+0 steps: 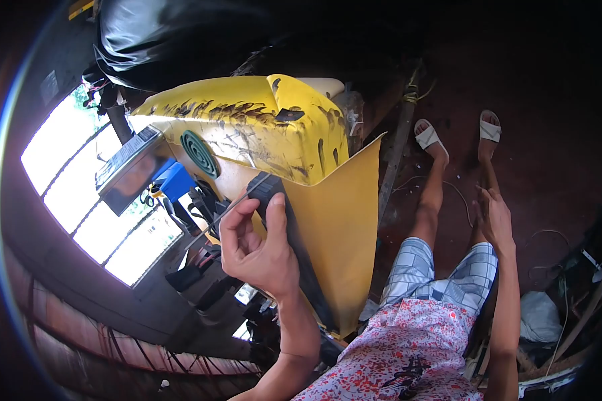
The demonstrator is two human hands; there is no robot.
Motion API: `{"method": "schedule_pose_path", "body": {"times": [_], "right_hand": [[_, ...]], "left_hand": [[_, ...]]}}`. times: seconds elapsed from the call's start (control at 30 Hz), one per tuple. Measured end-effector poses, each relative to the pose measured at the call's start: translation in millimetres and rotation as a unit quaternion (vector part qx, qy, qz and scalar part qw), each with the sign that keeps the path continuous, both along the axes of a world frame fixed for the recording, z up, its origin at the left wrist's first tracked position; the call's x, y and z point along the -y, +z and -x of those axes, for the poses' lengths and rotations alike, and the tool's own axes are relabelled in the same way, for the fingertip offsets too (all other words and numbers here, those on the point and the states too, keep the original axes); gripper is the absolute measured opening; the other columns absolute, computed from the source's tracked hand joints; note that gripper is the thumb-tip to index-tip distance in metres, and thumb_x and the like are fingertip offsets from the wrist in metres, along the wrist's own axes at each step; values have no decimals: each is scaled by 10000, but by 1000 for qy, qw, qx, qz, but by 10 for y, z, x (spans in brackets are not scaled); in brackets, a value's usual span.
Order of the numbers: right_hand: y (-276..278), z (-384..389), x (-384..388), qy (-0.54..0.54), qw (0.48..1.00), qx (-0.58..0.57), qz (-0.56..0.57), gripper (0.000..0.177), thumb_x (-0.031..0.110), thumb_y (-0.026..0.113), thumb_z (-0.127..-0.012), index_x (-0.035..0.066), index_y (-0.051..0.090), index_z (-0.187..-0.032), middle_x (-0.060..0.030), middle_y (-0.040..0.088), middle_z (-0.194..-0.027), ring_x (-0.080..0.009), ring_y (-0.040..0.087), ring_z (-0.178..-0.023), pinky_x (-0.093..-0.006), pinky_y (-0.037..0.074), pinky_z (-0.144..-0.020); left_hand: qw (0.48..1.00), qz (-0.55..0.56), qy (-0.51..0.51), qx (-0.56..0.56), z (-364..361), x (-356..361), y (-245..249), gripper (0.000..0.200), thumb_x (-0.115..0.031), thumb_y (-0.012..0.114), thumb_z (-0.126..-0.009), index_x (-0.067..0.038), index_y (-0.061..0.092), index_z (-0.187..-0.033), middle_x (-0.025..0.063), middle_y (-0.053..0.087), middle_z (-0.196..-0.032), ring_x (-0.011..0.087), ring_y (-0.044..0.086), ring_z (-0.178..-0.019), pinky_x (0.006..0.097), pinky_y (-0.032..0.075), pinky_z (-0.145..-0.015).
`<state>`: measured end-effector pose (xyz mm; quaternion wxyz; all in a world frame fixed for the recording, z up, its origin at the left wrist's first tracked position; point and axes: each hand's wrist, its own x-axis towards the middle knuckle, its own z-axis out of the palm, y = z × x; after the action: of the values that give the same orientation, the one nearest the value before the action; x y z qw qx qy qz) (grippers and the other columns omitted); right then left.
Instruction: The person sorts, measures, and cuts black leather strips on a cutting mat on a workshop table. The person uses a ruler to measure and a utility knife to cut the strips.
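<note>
My left hand (259, 250) is raised beside the yellow covered bench (247, 134), its fingers curled and its thumb and index finger at a dark grey block (265, 187). A thin grey rod (237, 202) runs slantwise past the index finger. Whether the fingers grip the block or the rod is hard to make out. A yellow sheet (338, 234) hangs down to the right of this hand. My right hand (493, 217) is held in front of my leg with loosely bent fingers, and no object shows in it.
A green coil (199, 154) rests against the bench's pale side, near a shiny metal box (128, 170) and a blue object (174, 180). Black glossy sheeting (140, 37) lies beyond. A wooden pole (398, 147) and a pale bag (540, 316) stand around the dark red floor.
</note>
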<state>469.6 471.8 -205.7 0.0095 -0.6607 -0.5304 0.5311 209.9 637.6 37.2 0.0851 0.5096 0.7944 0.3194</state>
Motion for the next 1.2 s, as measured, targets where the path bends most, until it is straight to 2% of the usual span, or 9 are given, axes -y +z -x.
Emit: {"method": "schedule_pose_path", "body": {"times": [0.03, 0.17, 0.27, 0.43, 0.87, 0.93, 0.97, 1.07, 1.2], "right_hand": [[-10, 6, 12, -2, 1000, 1, -10, 338, 106, 618, -908, 39, 615, -1239, -207, 621, -1104, -406, 609, -1038, -471, 500, -882], [25, -2, 6, -4, 1000, 8, -12, 337, 104, 620, -906, 35, 617, -1236, -208, 621, -1100, -404, 614, -1028, -472, 501, -875], [79, -34, -26, -18, 1000, -12, 15, 334, 100, 622, -903, 32, 618, -1230, -211, 621, -1093, -404, 616, -1019, -472, 501, -869], [89, -81, -57, -26, 999, -16, 13, 314, 91, 619, -901, 25, 621, -1208, -205, 626, -1077, -401, 616, -1019, -467, 500, -869], [-24, -164, 5, -27, 1000, -14, -1, 313, 104, 612, -910, 26, 614, -1213, -203, 628, -1077, -395, 614, -1010, -471, 493, -866], [-56, -168, 10, -25, 1000, -16, -1, 316, 111, 611, -914, 25, 613, -1219, -203, 627, -1078, -391, 613, -1013, -468, 492, -868], [-62, -167, 8, -23, 1000, -18, -1, 316, 111, 611, -914, 25, 613, -1219, -203, 627, -1078, -391, 613, -1013, -468, 492, -868], [-73, -139, 10, -20, 1000, -21, 9, 317, 113, 610, -917, 21, 611, -1220, -205, 624, -1076, -388, 613, -1018, -466, 491, -871], [-99, -91, 53, -13, 1000, -26, 8, 322, 116, 612, -918, 18, 609, -1224, -210, 618, -1071, -403, 614, -1009, -473, 498, -854]], "left_hand": [[1000, 15, 6, 10, 0, -4, 18, 265, 131, 749, -766, 85, 603, -982, 198, 644, -1109, 210, 645, -1004, 331, 517, -939], [999, 22, -30, 18, 10, -5, 65, 267, 123, 751, -765, 81, 625, -996, 190, 638, -1118, 223, 642, -1020, 329, 517, -937], [994, 45, -72, -62, 32, 15, 132, 244, 108, 750, -769, 70, 650, -989, 170, 643, -1097, 223, 637, -1026, 319, 516, -924], [995, 38, -46, -75, 29, 11, 114, 194, 87, 752, -778, 55, 679, -955, 130, 661, -1037, 198, 630, -992, 296, 497, -902], [999, 6, -24, -46, 77, 49, 14, 212, 103, 746, -787, 51, 675, -980, 129, 662, -1030, 188, 621, -985, 303, 485, -909], [992, -4, -66, -111, 81, 52, -16, 174, 92, 715, -836, 64, 660, -999, 167, 669, -1072, 136, 644, -913, 232, 564, -787], [992, -4, -64, -112, 80, 54, -27, 174, 92, 715, -836, 64, 660, -999, 167, 669, -1072, 136, 644, -913, 232, 564, -787], [992, -13, -67, -107, 71, 71, -40, 137, 86, 719, -838, 53, 654, -955, 180, 663, -1104, 139, 643, -919, 240, 558, -804], [998, -7, -23, -63, 17, 63, -25, 194, 122, 745, -788, 65, 652, -948, 184, 638, -1093, 212, 618, -1024, 309, 494, -919]]}}
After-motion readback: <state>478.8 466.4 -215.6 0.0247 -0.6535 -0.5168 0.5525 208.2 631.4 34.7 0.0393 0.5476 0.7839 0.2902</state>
